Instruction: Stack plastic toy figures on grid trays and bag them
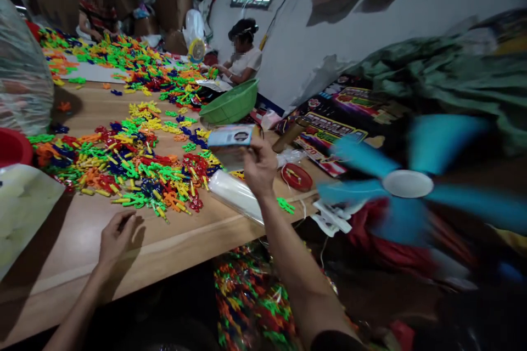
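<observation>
My right hand (259, 167) is closed around the near end of a small blue-and-white box (234, 137) with a dark oval print, held above the table. Beneath it lies a roll of clear plastic bags (236, 194). My left hand (118, 235) rests on the table near its front edge, fingers loosely curled with a gap by the thumb, nothing visible in it. Just beyond spreads a pile of small colourful plastic figures (135, 167), many with yellow sticks attached.
A blue fan (407, 184) spins at right. Behind the box sit a green basin (233, 103) and a red dish (296, 177). A red tub (14, 148) stands at left. Two people (242, 60) sit at the far side. A bag of figures (251, 296) lies below the table edge.
</observation>
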`<state>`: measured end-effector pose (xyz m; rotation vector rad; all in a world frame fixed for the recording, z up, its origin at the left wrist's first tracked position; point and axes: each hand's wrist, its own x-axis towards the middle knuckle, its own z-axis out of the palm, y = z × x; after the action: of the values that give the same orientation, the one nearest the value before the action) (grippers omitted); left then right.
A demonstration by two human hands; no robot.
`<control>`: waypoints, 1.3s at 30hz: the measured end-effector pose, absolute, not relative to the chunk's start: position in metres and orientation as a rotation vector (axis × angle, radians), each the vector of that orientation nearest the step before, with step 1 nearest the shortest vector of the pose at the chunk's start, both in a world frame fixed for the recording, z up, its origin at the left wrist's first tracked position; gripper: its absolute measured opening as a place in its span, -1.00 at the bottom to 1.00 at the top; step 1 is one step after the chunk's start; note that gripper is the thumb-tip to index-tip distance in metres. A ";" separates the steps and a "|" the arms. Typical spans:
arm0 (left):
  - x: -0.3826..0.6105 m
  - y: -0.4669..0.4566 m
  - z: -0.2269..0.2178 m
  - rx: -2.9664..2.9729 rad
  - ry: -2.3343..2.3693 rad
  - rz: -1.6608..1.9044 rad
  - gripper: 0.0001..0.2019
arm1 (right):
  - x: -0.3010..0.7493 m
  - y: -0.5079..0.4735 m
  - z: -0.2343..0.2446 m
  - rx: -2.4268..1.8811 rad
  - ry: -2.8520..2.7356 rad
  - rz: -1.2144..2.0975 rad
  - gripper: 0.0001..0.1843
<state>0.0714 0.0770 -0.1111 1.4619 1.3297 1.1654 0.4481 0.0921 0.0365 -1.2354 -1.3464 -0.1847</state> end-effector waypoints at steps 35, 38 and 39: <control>0.034 -0.163 -0.051 1.334 0.921 1.158 -0.75 | 0.247 -0.109 -0.051 -1.048 -1.439 1.063 -0.38; 0.036 -0.175 -0.058 1.470 0.976 1.110 -0.78 | 0.261 -0.104 -0.054 -1.148 -1.621 1.051 -0.52; 0.037 -0.178 -0.059 1.520 1.009 1.074 -0.80 | 0.266 -0.101 -0.057 -1.137 -1.665 1.042 -0.56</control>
<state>0.0371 -0.1783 -0.0588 1.5203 1.0089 1.0735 0.2657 -0.1014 -0.0572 -1.1372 -1.6648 1.0423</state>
